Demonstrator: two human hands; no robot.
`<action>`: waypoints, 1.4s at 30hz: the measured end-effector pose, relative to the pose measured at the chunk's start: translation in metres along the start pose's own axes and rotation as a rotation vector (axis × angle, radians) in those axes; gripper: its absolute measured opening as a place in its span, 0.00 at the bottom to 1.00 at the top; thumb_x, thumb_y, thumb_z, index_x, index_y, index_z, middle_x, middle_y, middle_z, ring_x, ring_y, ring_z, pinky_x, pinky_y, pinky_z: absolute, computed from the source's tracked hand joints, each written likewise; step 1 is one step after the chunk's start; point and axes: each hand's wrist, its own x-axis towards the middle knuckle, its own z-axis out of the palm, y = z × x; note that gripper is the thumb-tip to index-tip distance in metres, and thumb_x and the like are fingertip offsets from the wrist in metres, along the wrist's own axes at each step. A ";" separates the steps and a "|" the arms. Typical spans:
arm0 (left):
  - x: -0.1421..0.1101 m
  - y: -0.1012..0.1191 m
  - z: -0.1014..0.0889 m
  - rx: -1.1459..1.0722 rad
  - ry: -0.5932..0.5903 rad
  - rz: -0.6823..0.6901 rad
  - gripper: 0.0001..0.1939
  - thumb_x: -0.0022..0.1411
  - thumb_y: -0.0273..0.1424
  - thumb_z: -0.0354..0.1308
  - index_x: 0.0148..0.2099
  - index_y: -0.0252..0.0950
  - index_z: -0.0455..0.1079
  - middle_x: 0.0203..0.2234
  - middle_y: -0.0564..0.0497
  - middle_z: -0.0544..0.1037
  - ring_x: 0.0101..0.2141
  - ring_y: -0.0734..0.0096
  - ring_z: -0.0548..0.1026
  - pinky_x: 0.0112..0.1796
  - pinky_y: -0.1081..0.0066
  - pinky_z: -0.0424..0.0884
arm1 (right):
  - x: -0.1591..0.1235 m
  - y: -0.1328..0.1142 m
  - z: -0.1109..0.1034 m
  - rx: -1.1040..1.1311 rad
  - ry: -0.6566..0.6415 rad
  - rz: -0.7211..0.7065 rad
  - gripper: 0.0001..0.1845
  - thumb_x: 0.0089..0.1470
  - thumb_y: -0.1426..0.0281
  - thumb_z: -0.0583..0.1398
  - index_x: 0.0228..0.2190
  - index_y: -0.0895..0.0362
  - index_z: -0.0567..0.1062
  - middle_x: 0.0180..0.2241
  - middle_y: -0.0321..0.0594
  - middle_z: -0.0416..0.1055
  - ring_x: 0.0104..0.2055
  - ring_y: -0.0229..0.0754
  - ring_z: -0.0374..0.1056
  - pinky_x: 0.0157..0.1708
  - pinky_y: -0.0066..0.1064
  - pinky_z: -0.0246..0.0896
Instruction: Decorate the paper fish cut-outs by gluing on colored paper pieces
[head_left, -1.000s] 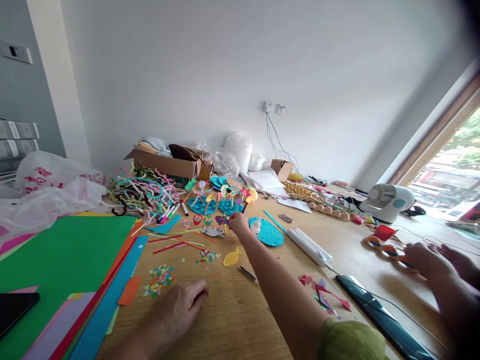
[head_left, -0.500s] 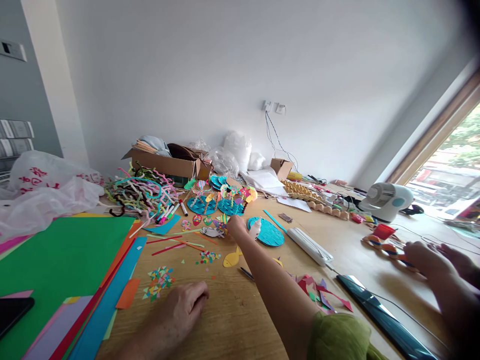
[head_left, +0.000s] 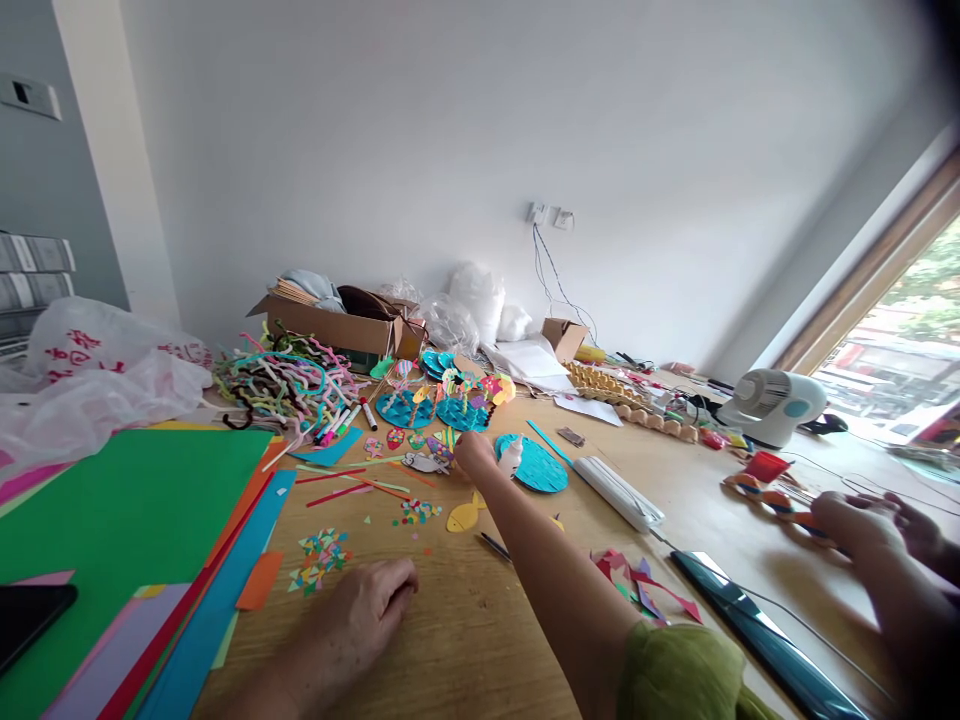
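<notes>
My left hand (head_left: pixel 366 605) rests on the table with its fingers curled in, and nothing shows in it. My right hand (head_left: pixel 474 456) reaches far forward, closed, its fingertips mostly hidden behind the knuckles. It is close to a striped paper fish (head_left: pixel 445 440) and a white paper fish (head_left: pixel 424 463); what it grips, if anything, I cannot make out. Just right of it, a white glue bottle (head_left: pixel 511 457) stands at the edge of a blue textured disc (head_left: pixel 544 470). A yellow paper fish (head_left: pixel 463 516) lies nearer to me, above a dark pen (head_left: pixel 495 546).
Coloured paper sheets (head_left: pixel 135 510) and a phone (head_left: pixel 30 620) lie on the left, near small paper confetti (head_left: pixel 321 560). Pipe cleaners (head_left: pixel 289 380) and decorated blue discs (head_left: pixel 405 408) are farther back. At right are a white power strip (head_left: pixel 619 493), a fan (head_left: pixel 776 405) and another person's hands (head_left: pixel 862 520).
Both of my hands stay nearly where they were. The view has shifted very slightly. The other person's hands at the right have moved a little.
</notes>
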 end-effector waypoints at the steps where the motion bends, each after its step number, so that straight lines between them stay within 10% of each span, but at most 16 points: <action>1: 0.000 0.000 0.000 -0.001 -0.001 -0.002 0.11 0.59 0.26 0.43 0.31 0.38 0.65 0.26 0.52 0.75 0.29 0.67 0.72 0.30 0.73 0.60 | -0.002 0.000 -0.001 0.001 0.016 -0.010 0.16 0.58 0.66 0.56 0.47 0.58 0.68 0.47 0.44 0.66 0.44 0.43 0.66 0.42 0.40 0.65; 19: 0.001 -0.003 -0.008 -0.204 0.208 -0.127 0.10 0.52 0.37 0.48 0.24 0.39 0.63 0.16 0.56 0.65 0.21 0.71 0.65 0.24 0.75 0.58 | -0.136 0.020 -0.016 -0.044 0.113 -0.545 0.11 0.53 0.72 0.53 0.33 0.53 0.76 0.35 0.40 0.75 0.37 0.43 0.70 0.32 0.28 0.56; 30: -0.002 -0.019 -0.017 -0.409 0.507 -0.164 0.13 0.55 0.41 0.51 0.39 0.38 0.65 0.22 0.55 0.68 0.22 0.71 0.67 0.24 0.74 0.65 | -0.120 0.051 -0.015 -0.224 0.099 -0.349 0.13 0.48 0.80 0.57 0.37 0.59 0.75 0.40 0.52 0.72 0.41 0.52 0.70 0.35 0.35 0.62; 42: -0.002 -0.023 -0.018 -0.449 0.623 -0.081 0.14 0.54 0.39 0.54 0.40 0.38 0.65 0.23 0.55 0.69 0.20 0.74 0.67 0.19 0.76 0.67 | -0.085 0.051 -0.010 -0.328 -0.110 -0.661 0.16 0.51 0.75 0.59 0.44 0.58 0.71 0.46 0.45 0.69 0.48 0.46 0.65 0.44 0.36 0.61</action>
